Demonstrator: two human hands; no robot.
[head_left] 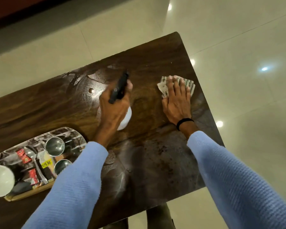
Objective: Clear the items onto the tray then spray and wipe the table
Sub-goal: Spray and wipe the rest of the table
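My left hand (113,103) grips a spray bottle (125,119) with a white body and a black trigger head, nozzle aimed at the far side of the dark wooden table (147,162). Wet spray marks glisten on the wood ahead of the nozzle. My right hand (177,100) lies flat, pressing a white and green checked cloth (188,85) onto the table near its right edge. The tray (31,192) sits at the near left and holds two steel cups (54,146), a spoon (31,154), red packets (23,156) and a white bowl (0,180).
The table's right edge and far corner border a glossy tiled floor (238,80) with light reflections. A dark wall base runs along the top left. A table leg or a shoe shows below the near edge.
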